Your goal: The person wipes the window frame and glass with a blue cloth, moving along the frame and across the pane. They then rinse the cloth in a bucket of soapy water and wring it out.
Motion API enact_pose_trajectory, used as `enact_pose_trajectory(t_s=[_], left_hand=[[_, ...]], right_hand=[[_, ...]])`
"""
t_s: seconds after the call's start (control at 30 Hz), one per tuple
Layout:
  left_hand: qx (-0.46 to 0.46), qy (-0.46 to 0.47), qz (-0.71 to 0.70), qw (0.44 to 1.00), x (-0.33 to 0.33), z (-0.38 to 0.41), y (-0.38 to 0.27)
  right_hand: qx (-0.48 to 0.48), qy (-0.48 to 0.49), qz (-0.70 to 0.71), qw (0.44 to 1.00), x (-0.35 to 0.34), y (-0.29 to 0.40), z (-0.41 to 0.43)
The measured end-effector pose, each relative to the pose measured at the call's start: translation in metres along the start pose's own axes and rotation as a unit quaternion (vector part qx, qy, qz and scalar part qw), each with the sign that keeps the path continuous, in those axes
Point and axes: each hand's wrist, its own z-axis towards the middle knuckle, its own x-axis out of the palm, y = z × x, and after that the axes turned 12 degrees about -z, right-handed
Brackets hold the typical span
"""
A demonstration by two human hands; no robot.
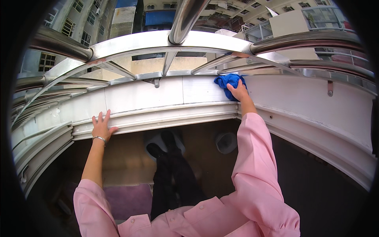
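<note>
My right hand [238, 90] grips a bunched blue cloth [228, 84] against the white tiled outer sill [165, 90], at the corner where the sill meets the side wall of the window opening. Spread on the white window track [154, 115] is my left hand [102, 126], its fingers apart and nothing in it; a bracelet circles that wrist. The track runs between my two hands, along the inner edge of the sill.
Shiny metal guard bars [189, 17] curve around the outside of the sill, with buildings beyond. An open window sash [44, 154] stands at the left. Below, my feet rest on a pale stool [179, 142]; a pale round container [226, 142] is on the floor.
</note>
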Motion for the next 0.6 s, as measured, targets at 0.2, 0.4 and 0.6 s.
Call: enact_pose_trajectory(t_s=[0.2, 0.4, 0.6], left_hand=[[-0.005, 0.004, -0.011, 1.000, 0.001, -0.001, 0.003], [-0.001, -0.006, -0.007, 1.000, 0.005, -0.003, 0.012], [0.015, -0.013, -0.005, 1.000, 0.002, 0.003, 0.008]], right_hand=[[-0.099, 0.005, 0.028, 0.995, 0.003, 0.073, -0.069], [-0.061, -0.116, 0.049, 0.990, -0.013, 0.057, -0.057], [0.095, -0.029, 0.060, 0.993, 0.002, 0.038, -0.015]])
